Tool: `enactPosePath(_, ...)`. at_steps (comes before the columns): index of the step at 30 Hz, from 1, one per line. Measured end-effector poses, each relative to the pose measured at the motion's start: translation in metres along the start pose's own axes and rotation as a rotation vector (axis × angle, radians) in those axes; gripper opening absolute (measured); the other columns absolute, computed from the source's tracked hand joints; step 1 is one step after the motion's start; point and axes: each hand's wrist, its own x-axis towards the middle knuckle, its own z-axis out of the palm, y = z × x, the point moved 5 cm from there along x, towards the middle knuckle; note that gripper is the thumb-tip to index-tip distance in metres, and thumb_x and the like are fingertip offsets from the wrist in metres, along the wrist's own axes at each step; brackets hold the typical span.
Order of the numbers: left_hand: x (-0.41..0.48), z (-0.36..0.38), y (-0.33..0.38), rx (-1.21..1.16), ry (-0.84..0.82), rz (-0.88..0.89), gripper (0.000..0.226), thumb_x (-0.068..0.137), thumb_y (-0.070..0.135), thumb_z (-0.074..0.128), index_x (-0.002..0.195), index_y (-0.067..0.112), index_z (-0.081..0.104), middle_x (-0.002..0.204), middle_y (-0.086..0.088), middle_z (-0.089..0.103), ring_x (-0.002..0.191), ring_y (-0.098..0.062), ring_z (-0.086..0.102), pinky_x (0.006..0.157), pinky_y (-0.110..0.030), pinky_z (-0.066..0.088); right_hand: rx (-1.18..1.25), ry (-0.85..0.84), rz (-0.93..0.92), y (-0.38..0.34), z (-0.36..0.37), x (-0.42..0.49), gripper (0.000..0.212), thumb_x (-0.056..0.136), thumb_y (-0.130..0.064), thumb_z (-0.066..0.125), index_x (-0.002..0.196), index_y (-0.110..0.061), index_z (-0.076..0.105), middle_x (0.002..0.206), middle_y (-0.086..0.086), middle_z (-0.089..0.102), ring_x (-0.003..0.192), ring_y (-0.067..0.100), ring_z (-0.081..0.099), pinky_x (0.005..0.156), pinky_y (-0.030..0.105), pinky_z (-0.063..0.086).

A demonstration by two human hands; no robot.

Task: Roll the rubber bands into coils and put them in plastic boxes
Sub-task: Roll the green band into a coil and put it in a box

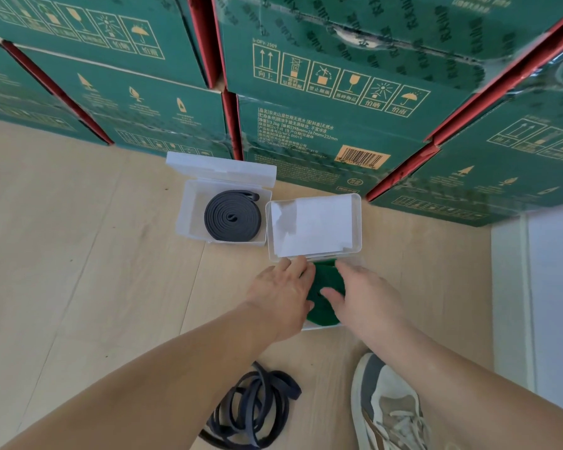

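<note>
1. Both hands are down on the green coiled rubber band, which sits in the near clear plastic box, its lid flipped open.
2. Left hand: fingers fairly straight, resting on the coil's left side, gripping nothing.
3. Right hand: thumb and straight fingers press the right side.
4. Just to the left, a second clear plastic box holds a dark grey coiled rubber band.
5. A loose dark blue rubber band lies tangled on the pale wooden floor, beside a grey-and-cream trainer.
</note>
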Motion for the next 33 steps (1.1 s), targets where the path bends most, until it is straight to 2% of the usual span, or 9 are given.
enactPosePath(3,0.000,0.002,0.001,0.020,-0.024,0.010,0.070,0.098,0.048,0.050,0.153,0.014,0.026,0.137,-0.003,0.037,0.121,-0.024,0.042,0.106,-0.039,0.041,-0.038,-0.140,-0.076,-0.001,0.011,-0.003,0.069,0.095,-0.047,0.063,0.153,-0.026,0.033,0.132,0.001,0.052,0.113,0.023,0.059,0.082,0.036,0.055)
enactPosePath(7,-0.005,0.006,0.000,0.048,-0.048,0.042,0.083,0.094,0.055,0.054,0.157,0.013,0.020,0.140,-0.003,0.036,0.124,-0.024,0.041,0.109,-0.040,0.041,-0.091,-0.214,-0.086,0.001,0.020,0.000,0.088,0.092,-0.042,0.068,0.160,-0.021,0.017,0.138,0.005,0.045,0.116,0.026,0.057,0.085,0.040,0.056)
enactPosePath(12,-0.004,0.010,0.007,0.121,-0.048,0.048,0.087,0.092,0.055,0.058,0.157,0.010,0.020,0.139,-0.005,0.036,0.123,-0.025,0.042,0.107,-0.041,0.042,-0.061,-0.191,-0.068,0.000,0.022,-0.002,0.083,0.090,-0.039,0.071,0.156,-0.020,0.024,0.133,0.006,0.047,0.111,0.026,0.059,0.082,0.039,0.056)
enactPosePath(18,0.000,0.013,0.011,0.118,-0.095,-0.022,0.074,0.094,0.049,0.056,0.151,0.011,0.029,0.135,-0.004,0.037,0.117,-0.025,0.043,0.101,-0.041,0.045,-0.080,-0.174,-0.085,0.001,0.019,-0.002,0.077,0.088,-0.043,0.071,0.151,-0.023,0.031,0.129,0.003,0.049,0.106,0.024,0.061,0.070,0.034,0.052)
enactPosePath(22,-0.008,-0.008,0.003,-0.121,-0.030,-0.039,0.034,0.095,0.033,0.058,0.125,0.018,0.055,0.116,0.001,0.050,0.108,-0.022,0.052,0.087,-0.038,0.052,-0.094,-0.220,-0.053,-0.001,0.013,-0.001,0.075,0.085,-0.048,0.072,0.147,-0.023,0.038,0.127,0.001,0.050,0.104,0.022,0.061,0.072,0.035,0.054)
enactPosePath(24,-0.019,-0.023,-0.009,-0.118,0.129,-0.019,0.020,0.091,0.021,0.061,0.110,0.017,0.064,0.103,0.001,0.056,0.095,-0.021,0.057,0.076,-0.037,0.055,-0.116,-0.210,-0.033,-0.004,0.006,-0.002,0.063,0.084,-0.052,0.070,0.137,-0.024,0.049,0.122,-0.001,0.053,0.103,0.021,0.060,0.070,0.033,0.052)
enactPosePath(26,-0.034,-0.030,-0.025,-0.080,0.179,-0.103,0.017,0.091,0.023,0.062,0.106,0.017,0.064,0.100,0.001,0.060,0.091,-0.022,0.059,0.074,-0.039,0.056,-0.212,-0.142,-0.059,-0.013,-0.010,0.000,0.042,0.091,-0.051,0.063,0.121,-0.021,0.060,0.115,-0.001,0.056,0.100,0.021,0.058,0.067,0.032,0.046)
enactPosePath(29,-0.049,-0.017,-0.045,-0.101,-0.064,-0.350,0.032,0.099,0.043,0.052,0.117,0.018,0.057,0.107,-0.003,0.065,0.096,-0.028,0.064,0.080,-0.041,0.057,-0.216,-0.020,-0.120,-0.031,-0.031,0.004,0.025,0.099,-0.041,0.056,0.113,-0.022,0.062,0.109,-0.001,0.056,0.096,0.020,0.055,0.064,0.031,0.040)
enactPosePath(33,-0.045,-0.001,-0.039,-0.231,-0.190,-0.417,0.037,0.101,0.046,0.047,0.105,0.014,0.066,0.106,-0.008,0.069,0.095,-0.028,0.064,0.081,-0.039,0.056,-0.148,-0.071,-0.148,-0.039,-0.018,0.001,0.026,0.098,-0.034,0.057,0.121,-0.022,0.060,0.113,-0.002,0.057,0.102,0.023,0.058,0.069,0.031,0.041)
